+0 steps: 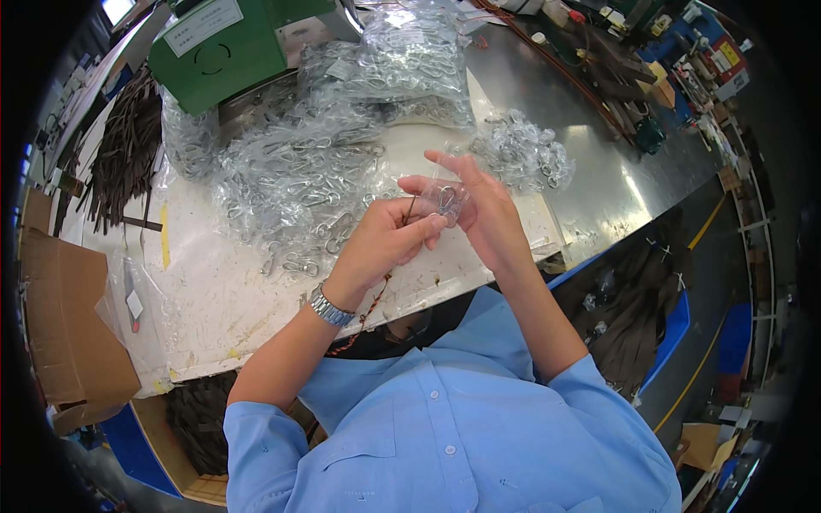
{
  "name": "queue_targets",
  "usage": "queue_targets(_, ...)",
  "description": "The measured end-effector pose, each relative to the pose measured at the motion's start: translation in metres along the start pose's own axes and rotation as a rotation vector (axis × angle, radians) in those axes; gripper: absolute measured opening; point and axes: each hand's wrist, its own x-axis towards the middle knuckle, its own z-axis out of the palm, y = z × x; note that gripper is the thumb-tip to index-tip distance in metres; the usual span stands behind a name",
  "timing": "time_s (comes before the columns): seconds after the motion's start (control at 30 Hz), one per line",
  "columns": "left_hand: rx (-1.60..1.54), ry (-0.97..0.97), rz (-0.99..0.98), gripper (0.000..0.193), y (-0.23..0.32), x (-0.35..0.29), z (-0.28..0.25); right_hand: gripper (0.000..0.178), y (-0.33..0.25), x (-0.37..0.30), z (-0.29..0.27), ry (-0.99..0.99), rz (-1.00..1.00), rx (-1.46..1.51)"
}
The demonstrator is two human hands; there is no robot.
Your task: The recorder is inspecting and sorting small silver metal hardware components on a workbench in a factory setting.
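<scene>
A small clear plastic bag [463, 196] with a metal snap hook [445, 202] inside lies between my hands, above the table's front part. My left hand [386, 237], with a metal watch [330, 304] on its wrist, is closed, and its thumb presses the bag's lower edge. A thin dark strip [409, 210] sticks up from its fingers; its lower end is hidden. My right hand [492, 215] has its fingers stretched out and apart, with the bag against their inner side. Beneath the left hand hangs an orange-and-black twisted cord [370, 309].
Bagged snap hooks [295, 184] are heaped behind my hands, with a smaller pile [523, 152] to the right. A green machine [218, 56] stands at the far left, near dark strips [128, 145]. An opened cardboard box [77, 316] borders the left table edge.
</scene>
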Motion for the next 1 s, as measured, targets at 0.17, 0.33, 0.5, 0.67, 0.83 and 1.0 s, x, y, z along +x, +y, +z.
queue_targets(0.17, -0.011, 0.048, 0.033, 0.016, -0.004, 0.004, -0.007, 0.042, 0.045, -0.016, -0.004, 0.017, -0.069, 0.079)
queue_targets(0.33, -0.008, 0.000, -0.023, 0.015, 0.001, 0.003, -0.012, 0.035, 0.043, -0.022, -0.002, 0.009, -0.129, 0.036)
queue_targets(0.5, 0.017, 0.052, 0.137, 0.019, 0.022, 0.000, -0.018, 0.030, 0.020, -0.025, -0.024, -0.070, 0.048, -0.055)
queue_targets(0.67, 0.039, -0.038, 0.102, 0.018, 0.018, -0.001, -0.012, 0.030, 0.021, -0.028, -0.024, -0.293, 0.297, 0.031)
queue_targets(0.83, 0.289, 0.093, 0.240, 0.017, 0.006, 0.002, -0.008, 0.029, 0.015, -0.029, -0.008, -0.081, 0.220, -0.258)
queue_targets(1.0, 0.211, 0.155, 0.227, 0.017, 0.004, 0.003, -0.006, 0.027, 0.024, -0.029, -0.006, -0.027, -0.067, -0.833)
